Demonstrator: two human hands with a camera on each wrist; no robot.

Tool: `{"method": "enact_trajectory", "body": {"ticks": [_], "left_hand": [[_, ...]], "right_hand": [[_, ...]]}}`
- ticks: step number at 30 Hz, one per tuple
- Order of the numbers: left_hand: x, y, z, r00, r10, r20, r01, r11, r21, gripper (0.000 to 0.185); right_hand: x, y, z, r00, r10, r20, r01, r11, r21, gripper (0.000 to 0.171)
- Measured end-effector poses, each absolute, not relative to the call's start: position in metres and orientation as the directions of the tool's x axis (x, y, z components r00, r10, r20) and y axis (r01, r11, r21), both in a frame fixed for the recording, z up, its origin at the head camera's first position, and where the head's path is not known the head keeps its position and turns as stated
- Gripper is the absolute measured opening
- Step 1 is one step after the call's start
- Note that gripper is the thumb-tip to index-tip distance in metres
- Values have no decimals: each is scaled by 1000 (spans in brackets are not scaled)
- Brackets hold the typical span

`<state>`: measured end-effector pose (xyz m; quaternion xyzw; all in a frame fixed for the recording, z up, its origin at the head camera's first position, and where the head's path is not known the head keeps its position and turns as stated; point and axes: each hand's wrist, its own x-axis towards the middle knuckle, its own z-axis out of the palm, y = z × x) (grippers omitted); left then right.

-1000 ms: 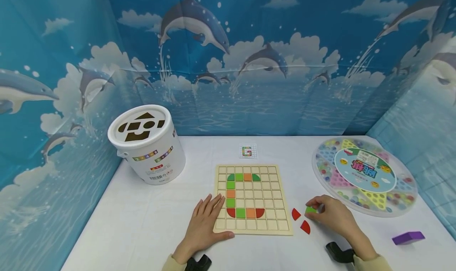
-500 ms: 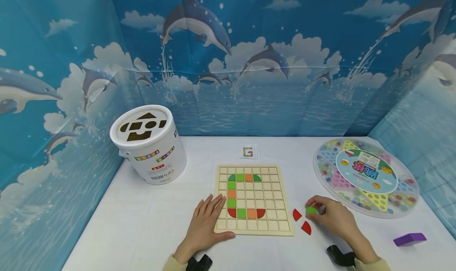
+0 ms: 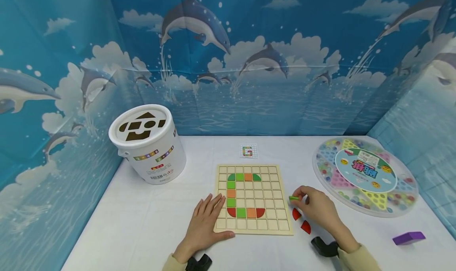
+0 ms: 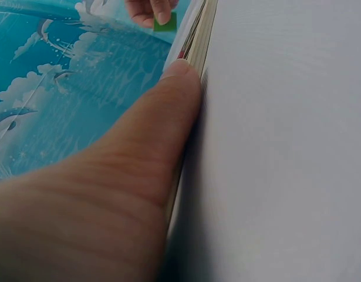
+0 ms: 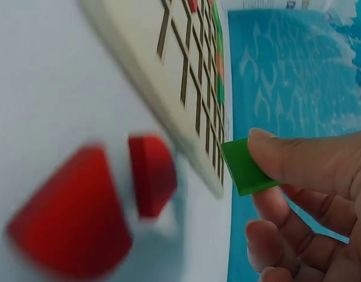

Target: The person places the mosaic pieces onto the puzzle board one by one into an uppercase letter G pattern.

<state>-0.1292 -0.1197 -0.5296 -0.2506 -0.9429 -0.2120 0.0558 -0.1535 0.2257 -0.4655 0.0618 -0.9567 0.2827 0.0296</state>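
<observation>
A wooden grid board [image 3: 260, 193] lies flat in the middle, with green, orange and red tiles set in a C-like outline on its left side. My left hand [image 3: 204, 228] rests with spread fingers on the board's left edge, its thumb [image 4: 162, 111] along the near edge. Off the board's right side, my right hand [image 3: 318, 207] pinches a green square tile [image 5: 246, 167] between thumb and fingers, held above the cloth. Two red quarter-round tiles lie beside the board: one red tile [image 3: 296, 214] close to it, another red tile [image 3: 305, 226] nearer me.
A small pattern card [image 3: 248, 151] lies behind the board. At the left stands a white bucket [image 3: 160, 164] with shape holes in its lid. A round marble game board [image 3: 365, 176] is at the right, with a purple block [image 3: 408, 238] in front of it.
My right hand has lifted the green square tile off the cloth and moved left and forward, close to the board's right edge. My left hand stays in place.
</observation>
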Motion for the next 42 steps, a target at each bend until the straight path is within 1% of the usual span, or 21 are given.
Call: {"method": "enact_trajectory", "body": {"ticks": [3,11,19,25,32,42], "left_hand": [[-129,-120,-529,-868,449,214,497,784,372,98],[-128,-120,-529,-866,451,216,500,786,364,98],[-128,-121,-530,-871,447,204,491,791,365,98],[-128,-120,-530,-869,448,208,494,784,376,98],[-129,-121,-531,-870,444,214,493,791,364,98],[-129,-120,-529,-871,444,210,491,785,377,97]], "right_hand": [[-158,212,-466,-985,-136,109,-174,814,-554,15],[-170,182,-470,-970,-199,143,-245,764,-597,9],[-172,165,-474,-963,-249,105,-257,726,-638,10],[-173,156,-477,-957,-273,101,-274,729,-627,13],[-176,151,-476,-956,-285,69,-268,752,-602,13],[-175,151,-476,-961,-268,73,-260,772,-580,11]]}}
